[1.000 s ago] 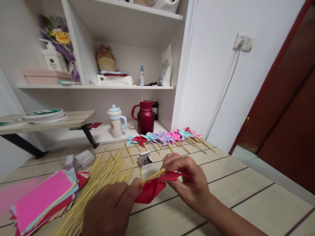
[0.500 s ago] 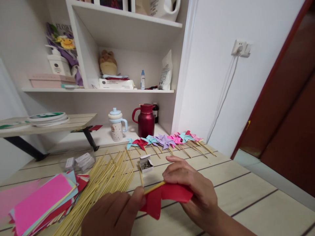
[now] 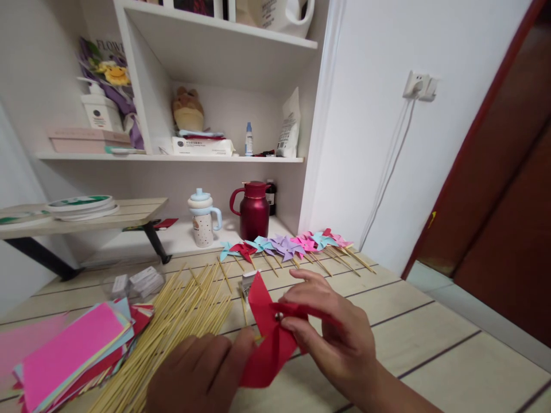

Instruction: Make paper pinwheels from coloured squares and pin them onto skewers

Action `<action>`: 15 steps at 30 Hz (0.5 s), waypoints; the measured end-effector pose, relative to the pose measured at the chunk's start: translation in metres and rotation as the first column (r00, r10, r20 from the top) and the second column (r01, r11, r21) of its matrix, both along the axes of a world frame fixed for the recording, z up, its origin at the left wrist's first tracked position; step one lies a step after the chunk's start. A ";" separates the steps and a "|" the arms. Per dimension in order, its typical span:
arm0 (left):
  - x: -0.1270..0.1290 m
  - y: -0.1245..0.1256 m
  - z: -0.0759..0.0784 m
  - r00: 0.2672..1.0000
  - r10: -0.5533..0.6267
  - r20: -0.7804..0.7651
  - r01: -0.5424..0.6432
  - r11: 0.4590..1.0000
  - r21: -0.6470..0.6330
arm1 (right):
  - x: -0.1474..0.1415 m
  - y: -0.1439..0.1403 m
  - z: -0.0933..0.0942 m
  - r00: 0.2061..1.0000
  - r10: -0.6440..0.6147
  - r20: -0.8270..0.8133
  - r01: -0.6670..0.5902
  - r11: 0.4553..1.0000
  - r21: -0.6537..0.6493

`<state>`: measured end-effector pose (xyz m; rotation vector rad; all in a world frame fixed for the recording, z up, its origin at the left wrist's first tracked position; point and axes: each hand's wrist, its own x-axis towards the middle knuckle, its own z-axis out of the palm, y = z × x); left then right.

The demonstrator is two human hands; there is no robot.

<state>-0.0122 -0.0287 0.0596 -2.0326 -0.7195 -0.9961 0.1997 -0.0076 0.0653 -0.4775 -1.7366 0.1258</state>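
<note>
A red paper pinwheel (image 3: 269, 358) is held between my hands above the table, its front turned towards me. A small metal pin head (image 3: 278, 316) shows at its centre. My right hand (image 3: 333, 330) is closed on the pinwheel, thumb and index finger pinching beside the pin. My left hand (image 3: 200, 373) is closed at the pinwheel's left side, around a thin bamboo stick (image 3: 258, 338); only a short bit of that stick shows. Behind the pinwheel, a small box (image 3: 248, 279) is partly hidden.
Many loose bamboo sticks (image 3: 189, 321) lie left of centre, beside a stack of coloured paper (image 3: 73, 350). Small white boxes (image 3: 147, 281) sit behind the stack. Finished pinwheels (image 3: 287, 248) line the table's back, before a red jug (image 3: 253, 212) and a cup (image 3: 202, 223).
The red pinwheel has been turned so its front and pin face me; before, its edge and the stick showed. My right fingers have moved to its centre.
</note>
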 end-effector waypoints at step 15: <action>0.001 0.022 -0.042 0.827 0.291 0.481 0.018 0.841 -0.541 | 0.004 0.052 -0.034 0.983 -0.035 0.178 0.126 0.835 -0.536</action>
